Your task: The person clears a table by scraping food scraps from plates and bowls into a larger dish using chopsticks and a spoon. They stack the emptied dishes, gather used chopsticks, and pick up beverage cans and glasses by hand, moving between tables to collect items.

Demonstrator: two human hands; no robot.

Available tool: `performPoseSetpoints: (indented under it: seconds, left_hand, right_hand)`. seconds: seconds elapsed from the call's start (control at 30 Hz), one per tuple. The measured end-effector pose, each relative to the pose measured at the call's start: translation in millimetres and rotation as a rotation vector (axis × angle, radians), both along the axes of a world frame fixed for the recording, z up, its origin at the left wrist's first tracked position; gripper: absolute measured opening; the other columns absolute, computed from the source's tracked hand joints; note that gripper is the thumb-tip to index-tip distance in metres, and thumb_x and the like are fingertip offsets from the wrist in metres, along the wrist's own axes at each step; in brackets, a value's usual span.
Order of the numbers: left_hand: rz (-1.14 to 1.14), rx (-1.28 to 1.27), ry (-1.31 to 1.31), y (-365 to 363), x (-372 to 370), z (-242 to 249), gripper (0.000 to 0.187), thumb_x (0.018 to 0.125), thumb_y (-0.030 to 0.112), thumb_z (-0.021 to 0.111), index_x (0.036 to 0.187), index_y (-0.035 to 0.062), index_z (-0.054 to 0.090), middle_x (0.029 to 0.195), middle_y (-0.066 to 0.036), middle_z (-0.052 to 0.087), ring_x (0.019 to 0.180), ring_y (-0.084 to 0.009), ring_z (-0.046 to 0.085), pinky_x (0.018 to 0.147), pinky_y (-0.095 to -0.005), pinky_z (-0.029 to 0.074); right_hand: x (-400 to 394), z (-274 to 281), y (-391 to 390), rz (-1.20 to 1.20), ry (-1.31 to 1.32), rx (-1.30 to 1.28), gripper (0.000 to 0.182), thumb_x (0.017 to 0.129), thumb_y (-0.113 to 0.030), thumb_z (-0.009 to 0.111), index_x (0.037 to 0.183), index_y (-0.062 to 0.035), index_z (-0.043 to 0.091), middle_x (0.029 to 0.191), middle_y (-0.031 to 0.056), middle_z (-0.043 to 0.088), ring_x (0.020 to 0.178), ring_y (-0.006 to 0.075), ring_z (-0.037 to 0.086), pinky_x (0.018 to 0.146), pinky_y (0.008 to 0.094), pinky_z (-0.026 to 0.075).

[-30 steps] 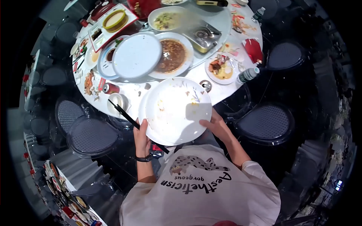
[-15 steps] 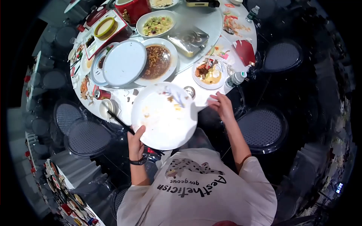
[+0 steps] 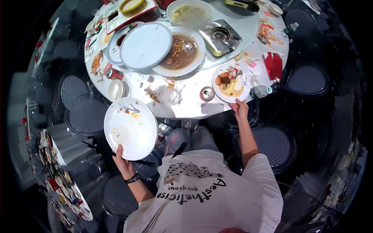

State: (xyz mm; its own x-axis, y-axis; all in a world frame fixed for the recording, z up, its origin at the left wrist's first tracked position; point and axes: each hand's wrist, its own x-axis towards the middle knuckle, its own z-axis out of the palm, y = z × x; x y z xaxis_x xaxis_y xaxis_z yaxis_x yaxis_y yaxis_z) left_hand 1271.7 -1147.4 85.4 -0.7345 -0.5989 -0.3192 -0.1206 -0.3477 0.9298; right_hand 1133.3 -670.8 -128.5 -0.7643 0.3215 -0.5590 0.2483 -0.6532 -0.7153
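Note:
A large white plate (image 3: 131, 130) with food smears and a blue pattern is tilted in my left hand (image 3: 123, 161), off the table's near edge. Dark sticks (image 3: 91, 146) show beside and under this plate, apparently in the same hand. My right hand (image 3: 240, 107) pinches the near rim of a smaller white plate (image 3: 241, 91), which holds food scraps and yellow sauce. Left of that plate stands an open can (image 3: 207, 94), and a capped bottle (image 3: 261, 91) is at its right. The right thumb is on the rim; the fingers underneath are partly hidden.
On the round white table (image 3: 190, 106) lie crumpled tissue and scraps (image 3: 167, 94), stacked bowls (image 3: 115, 90), a red can (image 3: 114, 73) and a red packet (image 3: 273, 66). Farther back are a round white lid (image 3: 146, 45), a sauce dish (image 3: 180, 52) and a portable stove (image 3: 220, 37). Chairs (image 3: 272, 147) surround it.
My left hand has moved left and down with the large plate, uncovering tissue and scraps. My right hand has reached the smaller plate and taken hold of its rim. The view has shifted.

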Motion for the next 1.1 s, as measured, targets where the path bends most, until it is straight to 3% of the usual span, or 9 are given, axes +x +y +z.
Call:
performPoseSetpoints:
  seconds: [0.03, 0.17, 0.3, 0.4, 0.67, 0.77, 0.83, 0.97, 1.1]
  left_hand:
    - [0.019, 0.015, -0.033, -10.0, 7.7, -5.7, 0.044, 0.086, 0.014, 0.062, 0.120, -0.0101, 0.051, 0.108, -0.019, 0.063, 0.092, -0.0235, 0.065, 0.078, -0.0300, 0.054]
    - [0.170, -0.003, 0.020, -29.7, 29.0, -24.5, 0.038, 0.086, 0.012, 0.063, 0.115, -0.0104, 0.053, 0.090, -0.012, 0.066, 0.043, -0.0037, 0.042, 0.039, -0.0168, 0.029]
    - [0.137, 0.042, 0.023, -48.2, 49.6, -33.6, 0.048, 0.086, 0.012, 0.063, 0.126, -0.0093, 0.045, 0.114, -0.019, 0.059, 0.091, -0.0193, 0.063, 0.074, -0.0253, 0.051]
    - [0.155, 0.045, 0.008, -54.6, 51.4, -34.5, 0.051, 0.085, 0.011, 0.063, 0.128, -0.0084, 0.043, 0.119, -0.019, 0.057, 0.102, -0.0236, 0.060, 0.085, -0.0299, 0.050]
    - [0.119, 0.105, 0.018, -100.3, 44.5, -47.7, 0.047, 0.085, 0.010, 0.064, 0.126, -0.0071, 0.046, 0.116, -0.017, 0.059, 0.095, -0.0198, 0.063, 0.075, -0.0242, 0.052]
    - [0.169, 0.108, 0.027, -118.5, 34.0, -41.6, 0.045, 0.085, 0.010, 0.063, 0.123, -0.0083, 0.048, 0.109, -0.017, 0.062, 0.077, -0.0142, 0.064, 0.059, -0.0190, 0.049]
    - [0.166, 0.132, 0.053, -138.1, 31.9, -45.9, 0.045, 0.085, 0.009, 0.062, 0.124, -0.0082, 0.047, 0.114, -0.018, 0.060, 0.091, -0.0194, 0.063, 0.072, -0.0244, 0.051]
    - [0.167, 0.142, 0.070, -172.9, 29.5, -51.5, 0.046, 0.086, 0.007, 0.062, 0.125, -0.0082, 0.045, 0.119, -0.019, 0.057, 0.104, -0.0242, 0.060, 0.088, -0.0309, 0.050]
    - [0.151, 0.188, 0.019, -199.8, 26.0, -57.0, 0.047, 0.084, 0.007, 0.064, 0.125, -0.0081, 0.046, 0.118, -0.018, 0.057, 0.104, -0.0228, 0.060, 0.087, -0.0295, 0.049]
  right_hand:
    - [2.5, 8.7, -1.0, -0.002, 0.022, 0.010, 0.027, 0.087, -0.002, 0.057, 0.113, 0.0024, 0.052, 0.101, 0.0135, 0.063, 0.082, 0.0249, 0.067, 0.072, 0.0344, 0.059]
    - [1.7, 57.6, -9.2, 0.023, 0.092, 0.087, 0.024, 0.088, -0.003, 0.057, 0.111, 0.0029, 0.053, 0.095, 0.0113, 0.064, 0.076, 0.0206, 0.067, 0.064, 0.0312, 0.059]
    - [-3.3, 114.7, -17.7, 0.061, 0.159, 0.196, 0.025, 0.088, -0.004, 0.057, 0.112, 0.0041, 0.053, 0.093, 0.0120, 0.065, 0.073, 0.0193, 0.067, 0.061, 0.0282, 0.059]
    - [-1.5, 158.8, -31.1, 0.207, 0.195, 0.308, 0.026, 0.088, -0.004, 0.055, 0.112, 0.0060, 0.053, 0.092, 0.0138, 0.066, 0.070, 0.0191, 0.068, 0.057, 0.0261, 0.058]
    - [-49.4, 168.3, -129.3, 0.749, 0.079, 0.380, 0.030, 0.086, -0.005, 0.054, 0.114, 0.0050, 0.054, 0.085, 0.0137, 0.067, 0.062, 0.0187, 0.067, 0.055, 0.0250, 0.057]
    - [-74.5, 149.7, -178.4, 0.860, 0.086, 0.498, 0.029, 0.085, -0.005, 0.054, 0.113, 0.0042, 0.055, 0.076, 0.0115, 0.066, 0.056, 0.0174, 0.066, 0.048, 0.0234, 0.054]
    - [-84.1, 149.4, -216.1, 0.916, 0.128, 0.699, 0.024, 0.085, -0.007, 0.055, 0.106, 0.0026, 0.055, 0.073, 0.0127, 0.065, 0.053, 0.0212, 0.065, 0.047, 0.0268, 0.052]
    - [-93.3, 148.3, -282.2, 1.079, 0.449, 1.538, 0.017, 0.083, -0.012, 0.058, 0.095, -0.0011, 0.052, 0.072, 0.0163, 0.063, 0.054, 0.0294, 0.064, 0.049, 0.0353, 0.051]
    - [-91.5, 141.9, -324.9, 1.120, 0.842, 2.115, 0.019, 0.079, -0.011, 0.060, 0.093, -0.0057, 0.048, 0.074, 0.0147, 0.059, 0.060, 0.0294, 0.063, 0.051, 0.0392, 0.051]
